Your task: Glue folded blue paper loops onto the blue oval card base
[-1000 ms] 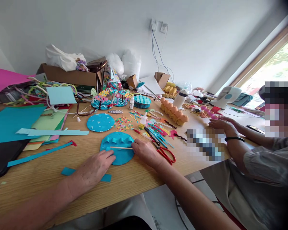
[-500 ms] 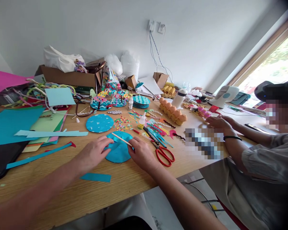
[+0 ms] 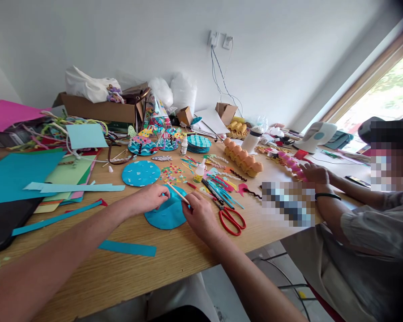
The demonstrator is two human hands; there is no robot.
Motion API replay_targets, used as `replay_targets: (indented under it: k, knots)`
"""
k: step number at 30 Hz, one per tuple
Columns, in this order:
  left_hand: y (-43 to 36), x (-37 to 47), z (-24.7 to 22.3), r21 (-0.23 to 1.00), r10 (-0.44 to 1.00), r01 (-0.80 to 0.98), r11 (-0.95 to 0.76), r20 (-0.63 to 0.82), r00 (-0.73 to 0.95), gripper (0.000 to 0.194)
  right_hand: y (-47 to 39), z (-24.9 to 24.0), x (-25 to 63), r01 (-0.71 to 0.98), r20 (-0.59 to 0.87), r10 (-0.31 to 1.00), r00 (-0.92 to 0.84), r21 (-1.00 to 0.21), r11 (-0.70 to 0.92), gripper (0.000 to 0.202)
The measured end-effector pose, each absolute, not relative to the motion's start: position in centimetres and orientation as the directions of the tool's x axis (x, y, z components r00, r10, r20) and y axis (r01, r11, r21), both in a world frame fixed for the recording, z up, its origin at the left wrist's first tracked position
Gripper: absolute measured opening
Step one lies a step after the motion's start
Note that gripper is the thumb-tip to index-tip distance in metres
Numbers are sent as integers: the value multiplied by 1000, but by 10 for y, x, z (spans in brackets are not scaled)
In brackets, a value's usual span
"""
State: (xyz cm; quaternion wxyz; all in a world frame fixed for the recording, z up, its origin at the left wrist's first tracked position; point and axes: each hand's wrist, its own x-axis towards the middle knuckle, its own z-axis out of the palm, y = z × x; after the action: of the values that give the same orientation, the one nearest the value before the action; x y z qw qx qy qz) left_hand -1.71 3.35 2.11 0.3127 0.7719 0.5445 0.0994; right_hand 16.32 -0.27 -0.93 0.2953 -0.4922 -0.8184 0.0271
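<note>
A round blue paper disc (image 3: 166,217) lies on the table before me, its surface creased. My right hand (image 3: 201,217) is closed around a thin wooden stick (image 3: 177,192), which slants over the disc toward the upper left. At the disc's upper left edge, my left hand (image 3: 152,198) has its fingers curled together; whether they pinch anything is hidden. Behind it rests a second blue disc (image 3: 141,173) dotted with pale scraps. To the right of my right hand are red-handled scissors (image 3: 233,221). A small glue bottle (image 3: 199,172) stands beyond the stick.
Colourful confetti (image 3: 173,173) and paper strips lie behind the discs. An orange egg carton (image 3: 243,157) stands farther right. Coloured paper sheets (image 3: 23,174) cover the left side. A blue strip (image 3: 127,248) lies near the front edge. A co-worker's hands (image 3: 314,174) work at the right.
My left hand has moved up and right, and its fingers have curled in from a more spread pose. My right hand still holds the stick. The co-worker's hands have shifted slightly.
</note>
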Motion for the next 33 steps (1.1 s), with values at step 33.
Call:
replay_targets:
  k: [33]
  knots:
    - [33, -8, 28, 576, 842, 809, -116, -375, 387, 11, -11, -1, 152, 949, 125, 979, -164, -251, 191, 15]
